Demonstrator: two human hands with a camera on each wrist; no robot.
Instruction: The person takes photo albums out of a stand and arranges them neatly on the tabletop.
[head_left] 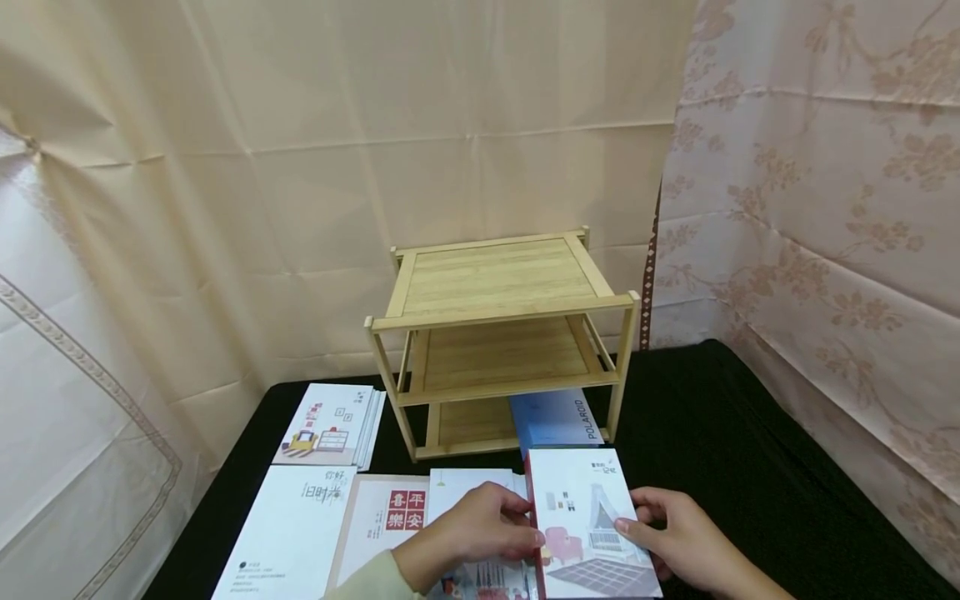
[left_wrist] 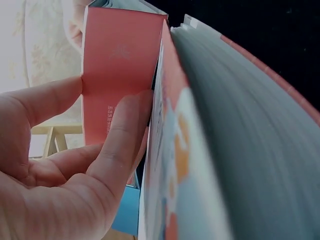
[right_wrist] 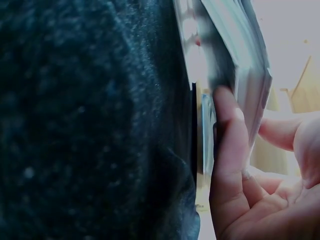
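Both my hands hold a thick book [head_left: 577, 500] with a white cover, a pink and grey building drawing and a red spine. My left hand [head_left: 483, 525] grips it along the spine. In the left wrist view, the thumb and fingers lie on either side of the red spine [left_wrist: 122, 55]. On the opposite edge, my right hand [head_left: 678, 529] pinches the book, its thumb on the cover and fingers underneath. The right wrist view shows the book's page edges [right_wrist: 250, 80] raised over the dark cloth. Beneath my left wrist lie more books [head_left: 487, 579], partly hidden.
A three-tier wooden shelf [head_left: 502, 279] stands behind the books. A blue book [head_left: 558, 417] marked POLAROID lies on its lowest tier at right. White books [head_left: 300, 517] and a small stack [head_left: 322, 425] lie at left. Black cloth [head_left: 750, 450] covers the table; curtains hang around it.
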